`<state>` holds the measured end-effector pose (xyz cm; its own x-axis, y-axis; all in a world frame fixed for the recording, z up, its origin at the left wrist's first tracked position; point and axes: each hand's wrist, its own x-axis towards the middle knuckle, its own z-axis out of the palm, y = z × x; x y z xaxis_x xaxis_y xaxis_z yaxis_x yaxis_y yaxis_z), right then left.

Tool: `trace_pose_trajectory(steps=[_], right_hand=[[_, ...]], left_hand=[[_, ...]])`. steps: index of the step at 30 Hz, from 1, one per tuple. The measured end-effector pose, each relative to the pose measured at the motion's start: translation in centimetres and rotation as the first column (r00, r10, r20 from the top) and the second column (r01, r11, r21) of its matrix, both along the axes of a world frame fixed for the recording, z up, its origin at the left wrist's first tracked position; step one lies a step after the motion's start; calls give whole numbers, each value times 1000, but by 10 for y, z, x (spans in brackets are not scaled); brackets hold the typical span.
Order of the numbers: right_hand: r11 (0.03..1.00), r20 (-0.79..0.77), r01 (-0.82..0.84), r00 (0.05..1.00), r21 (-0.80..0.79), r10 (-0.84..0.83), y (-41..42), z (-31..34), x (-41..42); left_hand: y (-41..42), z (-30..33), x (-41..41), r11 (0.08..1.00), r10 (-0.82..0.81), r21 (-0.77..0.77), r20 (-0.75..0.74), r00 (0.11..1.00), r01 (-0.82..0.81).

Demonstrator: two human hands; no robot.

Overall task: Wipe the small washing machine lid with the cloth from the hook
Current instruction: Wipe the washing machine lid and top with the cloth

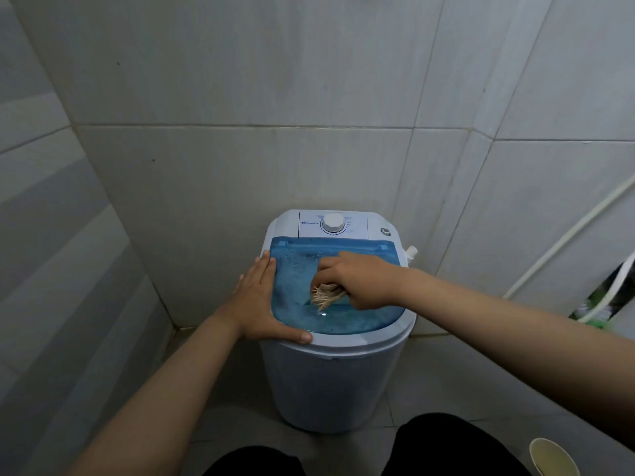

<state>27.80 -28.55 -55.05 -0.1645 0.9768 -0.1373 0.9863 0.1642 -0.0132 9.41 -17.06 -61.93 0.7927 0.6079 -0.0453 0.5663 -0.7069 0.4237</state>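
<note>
While the right hand (360, 281) clenches the bunched beige cloth (324, 295) against the blue lid (343, 321), the wiping looks under way. The left hand (261, 300), flat and grasping nothing, steadies the rim left of the grip. Next, I'd guess, sweep toward the droplets just beyond the knuckles. Behind that sits the dial (332, 223); grey tiled walls (240, 97) close in.

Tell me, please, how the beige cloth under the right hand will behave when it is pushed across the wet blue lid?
The cloth looks floppy: it bunches under the right hand, so it probably folds rather than slides flat. Droplets on the lid suggest it glides easily and soaks up water.
</note>
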Motion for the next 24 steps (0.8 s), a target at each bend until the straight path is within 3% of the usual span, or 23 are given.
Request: trace_pose_trajectory(steps=[11,16,20,24], right_hand=[[962,283,77,959,-261,1,-1,22,2],[867,138,241,970,-436,-200,21,44,-4],[938,-114,188,967,-290,-229,21,36,-20],[978,-52,105,992,-182,-117,19,13,-24]], left_hand=[[-1,1,0,1000,-5,-3,-27,1000,5],[-4,4,-1,1000,9,-17,-17,1000,-9],[-2,3,0,1000,10,-24,2,1000,-10],[-2,4,-1,1000,-3,-18,-6,1000,3]])
